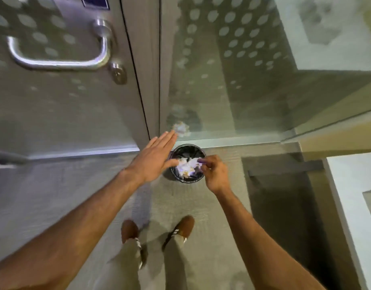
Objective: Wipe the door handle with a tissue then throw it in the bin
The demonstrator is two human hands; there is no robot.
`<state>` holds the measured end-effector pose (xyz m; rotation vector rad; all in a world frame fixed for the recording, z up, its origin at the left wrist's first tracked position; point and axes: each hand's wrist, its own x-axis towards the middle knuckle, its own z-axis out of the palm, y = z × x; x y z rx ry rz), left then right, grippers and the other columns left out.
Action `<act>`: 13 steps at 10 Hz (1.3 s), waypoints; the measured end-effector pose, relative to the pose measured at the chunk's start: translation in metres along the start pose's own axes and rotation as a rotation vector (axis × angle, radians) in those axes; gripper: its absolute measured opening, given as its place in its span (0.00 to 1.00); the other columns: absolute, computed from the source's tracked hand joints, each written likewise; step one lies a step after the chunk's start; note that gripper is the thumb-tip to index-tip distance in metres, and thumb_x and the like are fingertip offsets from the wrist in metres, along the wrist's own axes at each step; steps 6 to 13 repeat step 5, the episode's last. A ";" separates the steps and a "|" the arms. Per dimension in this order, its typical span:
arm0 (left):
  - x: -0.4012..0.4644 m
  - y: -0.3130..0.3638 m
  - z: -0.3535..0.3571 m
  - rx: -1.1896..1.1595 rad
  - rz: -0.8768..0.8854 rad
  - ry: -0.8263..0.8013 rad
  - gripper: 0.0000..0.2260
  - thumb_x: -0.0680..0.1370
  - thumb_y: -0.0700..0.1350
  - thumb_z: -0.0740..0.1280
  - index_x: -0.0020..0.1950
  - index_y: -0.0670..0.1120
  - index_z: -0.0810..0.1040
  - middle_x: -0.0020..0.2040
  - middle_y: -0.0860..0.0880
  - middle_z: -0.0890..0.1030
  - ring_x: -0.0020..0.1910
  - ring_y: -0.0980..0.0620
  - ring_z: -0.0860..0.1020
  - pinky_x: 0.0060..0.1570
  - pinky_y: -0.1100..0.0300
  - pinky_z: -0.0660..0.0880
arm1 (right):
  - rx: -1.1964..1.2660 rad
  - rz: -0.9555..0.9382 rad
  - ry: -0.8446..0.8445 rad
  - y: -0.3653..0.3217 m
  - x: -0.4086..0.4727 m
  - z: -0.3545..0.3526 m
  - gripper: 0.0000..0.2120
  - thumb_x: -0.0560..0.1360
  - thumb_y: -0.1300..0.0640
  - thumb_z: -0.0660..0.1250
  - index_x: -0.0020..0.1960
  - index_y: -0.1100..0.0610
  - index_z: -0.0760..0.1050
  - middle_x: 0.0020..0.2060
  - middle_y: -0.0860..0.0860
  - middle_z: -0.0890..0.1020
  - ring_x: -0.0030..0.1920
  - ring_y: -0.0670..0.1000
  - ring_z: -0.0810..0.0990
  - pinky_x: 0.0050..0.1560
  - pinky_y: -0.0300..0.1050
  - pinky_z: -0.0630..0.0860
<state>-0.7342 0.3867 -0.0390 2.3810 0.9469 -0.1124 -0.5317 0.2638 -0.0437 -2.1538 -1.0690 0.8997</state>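
A small black bin point(187, 148) stands on the carpet by the glass wall, lined with a dark bag and holding crumpled white paper. My right hand point(215, 172) hovers over its right rim, fingertips pinched on a white tissue point(194, 163) that hangs into the bin's mouth. My left hand point(156, 156) is flat with fingers spread, held over the bin's left rim and holding nothing. The curved metal door handle point(61, 59) is on the door at the upper left, well above and left of both hands.
A round lock cylinder point(118, 73) sits just below the handle. The door frame point(146, 80) runs down to the floor beside the bin. A dotted glass panel point(232, 70) rises behind it. My two brown shoes point(157, 229) stand on the grey carpet. A white ledge point(352, 185) is at right.
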 end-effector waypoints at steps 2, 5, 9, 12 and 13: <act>0.061 -0.048 0.121 -0.046 -0.059 -0.048 0.40 0.84 0.60 0.61 0.88 0.45 0.47 0.87 0.48 0.47 0.86 0.51 0.46 0.80 0.58 0.40 | -0.011 0.002 -0.046 0.130 0.055 0.071 0.08 0.75 0.73 0.67 0.53 0.70 0.82 0.52 0.69 0.80 0.55 0.66 0.80 0.59 0.57 0.76; 0.099 -0.100 0.235 -0.012 -0.091 -0.052 0.41 0.83 0.64 0.57 0.87 0.47 0.43 0.87 0.49 0.44 0.85 0.54 0.41 0.79 0.58 0.36 | 0.350 0.320 -0.133 0.236 0.104 0.161 0.23 0.81 0.70 0.60 0.74 0.59 0.67 0.71 0.59 0.73 0.68 0.58 0.74 0.68 0.57 0.73; 0.099 -0.100 0.235 -0.012 -0.091 -0.052 0.41 0.83 0.64 0.57 0.87 0.47 0.43 0.87 0.49 0.44 0.85 0.54 0.41 0.79 0.58 0.36 | 0.350 0.320 -0.133 0.236 0.104 0.161 0.23 0.81 0.70 0.60 0.74 0.59 0.67 0.71 0.59 0.73 0.68 0.58 0.74 0.68 0.57 0.73; 0.099 -0.100 0.235 -0.012 -0.091 -0.052 0.41 0.83 0.64 0.57 0.87 0.47 0.43 0.87 0.49 0.44 0.85 0.54 0.41 0.79 0.58 0.36 | 0.350 0.320 -0.133 0.236 0.104 0.161 0.23 0.81 0.70 0.60 0.74 0.59 0.67 0.71 0.59 0.73 0.68 0.58 0.74 0.68 0.57 0.73; 0.099 -0.100 0.235 -0.012 -0.091 -0.052 0.41 0.83 0.64 0.57 0.87 0.47 0.43 0.87 0.49 0.44 0.85 0.54 0.41 0.79 0.58 0.36 | 0.350 0.320 -0.133 0.236 0.104 0.161 0.23 0.81 0.70 0.60 0.74 0.59 0.67 0.71 0.59 0.73 0.68 0.58 0.74 0.68 0.57 0.73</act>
